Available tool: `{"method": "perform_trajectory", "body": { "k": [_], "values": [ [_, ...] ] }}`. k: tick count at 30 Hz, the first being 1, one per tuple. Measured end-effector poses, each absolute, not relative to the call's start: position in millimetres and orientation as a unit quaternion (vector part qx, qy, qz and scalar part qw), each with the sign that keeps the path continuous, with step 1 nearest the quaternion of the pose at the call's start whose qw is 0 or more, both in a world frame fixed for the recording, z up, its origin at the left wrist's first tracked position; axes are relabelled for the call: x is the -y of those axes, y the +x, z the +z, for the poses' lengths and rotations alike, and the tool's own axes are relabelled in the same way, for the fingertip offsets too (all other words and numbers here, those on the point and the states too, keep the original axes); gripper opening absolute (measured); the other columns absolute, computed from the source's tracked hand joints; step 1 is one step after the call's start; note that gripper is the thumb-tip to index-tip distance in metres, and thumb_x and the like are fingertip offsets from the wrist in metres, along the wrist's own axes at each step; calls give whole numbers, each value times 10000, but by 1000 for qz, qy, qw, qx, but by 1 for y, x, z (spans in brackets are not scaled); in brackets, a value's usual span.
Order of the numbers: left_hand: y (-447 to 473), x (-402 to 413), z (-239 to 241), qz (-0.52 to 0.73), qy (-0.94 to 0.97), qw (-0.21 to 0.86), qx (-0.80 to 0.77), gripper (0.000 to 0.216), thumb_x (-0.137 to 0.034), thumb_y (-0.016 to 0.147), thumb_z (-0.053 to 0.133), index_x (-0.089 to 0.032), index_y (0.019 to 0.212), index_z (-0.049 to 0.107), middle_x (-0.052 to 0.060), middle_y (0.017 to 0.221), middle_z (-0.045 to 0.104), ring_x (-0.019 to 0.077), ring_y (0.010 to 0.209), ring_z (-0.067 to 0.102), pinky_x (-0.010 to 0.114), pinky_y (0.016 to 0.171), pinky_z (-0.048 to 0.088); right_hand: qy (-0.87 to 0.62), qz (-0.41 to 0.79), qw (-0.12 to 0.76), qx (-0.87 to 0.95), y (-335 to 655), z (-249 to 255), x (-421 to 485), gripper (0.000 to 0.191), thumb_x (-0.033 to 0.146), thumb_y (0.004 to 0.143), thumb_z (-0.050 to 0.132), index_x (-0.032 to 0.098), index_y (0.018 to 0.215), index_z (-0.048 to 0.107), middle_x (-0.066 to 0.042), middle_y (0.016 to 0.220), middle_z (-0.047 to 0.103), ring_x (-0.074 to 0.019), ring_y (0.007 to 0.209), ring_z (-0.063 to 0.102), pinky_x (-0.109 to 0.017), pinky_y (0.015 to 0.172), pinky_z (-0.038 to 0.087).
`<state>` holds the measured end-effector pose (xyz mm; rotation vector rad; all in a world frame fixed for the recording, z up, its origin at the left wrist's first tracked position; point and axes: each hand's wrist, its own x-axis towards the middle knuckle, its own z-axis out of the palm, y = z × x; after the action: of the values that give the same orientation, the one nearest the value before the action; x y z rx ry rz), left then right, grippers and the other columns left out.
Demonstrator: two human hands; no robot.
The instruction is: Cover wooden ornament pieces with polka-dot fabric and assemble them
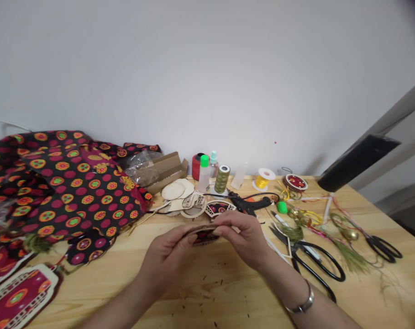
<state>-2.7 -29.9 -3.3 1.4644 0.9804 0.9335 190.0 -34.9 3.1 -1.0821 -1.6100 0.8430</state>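
Note:
Both my hands hold one small flat craft piece covered in dark red patterned fabric, just above the wooden table. My left hand pinches its left edge with the fingers closed. My right hand curls over its top and right edge, a bracelet on that wrist. Just beyond the hands lie thin wooden cut-out shapes and a fan-shaped cut-out backed with the same fabric.
Patterned fabric is heaped at the left, with fabric-covered ornaments at the lower left. Thread spools, small bottles, a glue gun, black scissors, a second pair and cords lie at the right.

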Motion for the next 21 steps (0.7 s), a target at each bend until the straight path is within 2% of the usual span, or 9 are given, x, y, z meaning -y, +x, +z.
{"method": "perform_trajectory", "body": {
  "k": [5, 7, 9, 12, 17, 19, 21],
  "values": [
    [4, 27, -4, 355, 365, 781, -363, 247, -325, 786, 616, -178, 966, 699, 90, 972, 716, 238, 870, 649, 410, 787, 517, -522, 385, 440, 621, 188, 5, 33, 136, 265, 764, 606, 181, 700, 692, -3, 646, 659, -121, 609, 560, -221, 580, 438],
    [3, 27, -2, 323, 296, 834, -337, 303, -401, 797, 583, -176, 968, 691, 102, 968, 707, 255, 860, 647, 456, 757, 523, -526, 417, 433, 601, 187, 7, 33, 161, 275, 761, 590, 172, 679, 683, 0, 627, 645, -117, 593, 544, -217, 564, 429],
    [1, 28, -1, 284, 250, 875, -301, 447, -525, 808, 499, -175, 1025, 673, 120, 1008, 691, 292, 895, 638, 513, 762, 510, -524, 438, 432, 590, 186, 9, 34, 165, 278, 751, 591, 167, 664, 678, 2, 615, 636, -115, 584, 535, -216, 557, 424],
    [0, 30, -2, 248, 212, 908, -262, 571, -601, 814, 409, -160, 1087, 647, 135, 1037, 678, 311, 937, 624, 530, 787, 494, -521, 447, 428, 588, 183, 10, 36, 154, 274, 740, 606, 163, 661, 678, 2, 605, 633, -114, 578, 532, -214, 550, 419],
    [2, 34, -7, 245, 213, 907, -268, 464, -507, 848, 441, -144, 1034, 662, 124, 965, 698, 243, 851, 642, 384, 678, 528, -512, 446, 408, 610, 181, 8, 39, 176, 258, 789, 574, 168, 681, 680, 2, 607, 637, -110, 560, 544, -216, 550, 437],
    [4, 34, -9, 260, 215, 901, -272, 447, -496, 855, 436, -149, 1013, 669, 115, 931, 702, 224, 816, 640, 349, 639, 522, -514, 391, 422, 636, 180, 7, 42, 168, 278, 810, 571, 172, 751, 686, -20, 688, 663, -134, 637, 583, -242, 614, 471],
    [5, 34, -10, 280, 213, 893, -282, 431, -490, 861, 427, -165, 1002, 672, 103, 935, 701, 217, 825, 635, 344, 657, 516, -519, 283, 445, 673, 178, 6, 47, 242, 353, 778, 631, 166, 926, 670, -73, 895, 675, -190, 837, 601, -308, 766, 486]
  ]
}}
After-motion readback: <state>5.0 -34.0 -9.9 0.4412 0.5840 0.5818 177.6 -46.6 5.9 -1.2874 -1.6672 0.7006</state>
